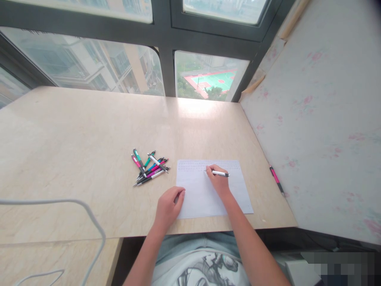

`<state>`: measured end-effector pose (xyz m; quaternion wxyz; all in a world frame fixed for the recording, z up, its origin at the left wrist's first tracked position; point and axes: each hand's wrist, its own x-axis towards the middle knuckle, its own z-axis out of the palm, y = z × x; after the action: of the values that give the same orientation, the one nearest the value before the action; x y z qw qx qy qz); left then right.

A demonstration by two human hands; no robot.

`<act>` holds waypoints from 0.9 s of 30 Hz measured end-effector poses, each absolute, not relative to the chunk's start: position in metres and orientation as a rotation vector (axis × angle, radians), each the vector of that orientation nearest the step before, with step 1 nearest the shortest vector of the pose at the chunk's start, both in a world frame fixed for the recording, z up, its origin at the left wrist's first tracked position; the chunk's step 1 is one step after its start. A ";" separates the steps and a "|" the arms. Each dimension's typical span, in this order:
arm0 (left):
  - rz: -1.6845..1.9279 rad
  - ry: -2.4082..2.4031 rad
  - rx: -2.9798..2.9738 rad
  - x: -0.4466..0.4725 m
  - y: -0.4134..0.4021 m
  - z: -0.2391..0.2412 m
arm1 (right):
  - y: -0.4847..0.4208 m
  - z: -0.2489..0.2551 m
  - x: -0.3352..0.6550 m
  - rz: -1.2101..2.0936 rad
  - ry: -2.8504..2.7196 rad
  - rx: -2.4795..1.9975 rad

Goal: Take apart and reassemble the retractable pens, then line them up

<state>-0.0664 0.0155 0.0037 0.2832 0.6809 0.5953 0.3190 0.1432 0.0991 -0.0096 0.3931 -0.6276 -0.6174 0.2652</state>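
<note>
My right hand (219, 182) is closed around a white pen (219, 173) with a dark end, its tip at the upper part of a white sheet of paper (208, 198). Rows of small handwriting run along the sheet's top edge; the words are too small to read. At the paper's left edge rests my left hand (170, 203), fingers curled in, with nothing visible in them. Left of the sheet lies a loose pile of pens (151, 169) in pink, green, blue, purple and white, several of them crossing each other.
A pink and black pen (277, 180) lies by the flowered wall (321, 131) on the right. A grey-white cable (59, 201) arches over the left of the marbled tabletop (89, 131). Dark-framed windows (166, 63) border the far side. The table's front edge is just before my body.
</note>
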 end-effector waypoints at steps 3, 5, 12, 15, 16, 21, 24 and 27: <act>0.848 1.594 1.822 -0.067 0.016 0.004 | 0.099 -0.010 0.143 0.680 -1.576 -1.593; 0.848 1.593 1.821 -0.067 0.016 0.004 | 0.100 -0.011 0.143 0.680 -1.582 -1.595; 0.851 1.592 1.819 -0.067 0.016 0.003 | 0.100 -0.012 0.143 0.647 -1.591 -1.607; 0.851 1.591 1.830 -0.067 0.016 0.003 | 0.099 -0.012 0.142 0.632 -1.603 -1.603; 0.852 1.592 1.833 -0.067 0.016 0.003 | 0.099 -0.012 0.142 0.625 -1.603 -1.603; 0.852 1.600 1.841 -0.067 0.016 0.002 | 0.100 -0.014 0.142 0.598 -1.587 -1.602; 0.845 1.598 1.846 -0.067 0.016 0.001 | 0.100 -0.014 0.141 0.601 -1.583 -1.599; 0.843 1.595 1.848 -0.067 0.016 0.001 | 0.100 -0.013 0.141 0.613 -1.566 -1.594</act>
<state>-0.0668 0.0163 0.0008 0.2759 0.6877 0.5937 0.3137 0.1409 0.1003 -0.0133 0.4009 -0.6303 -0.6191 0.2424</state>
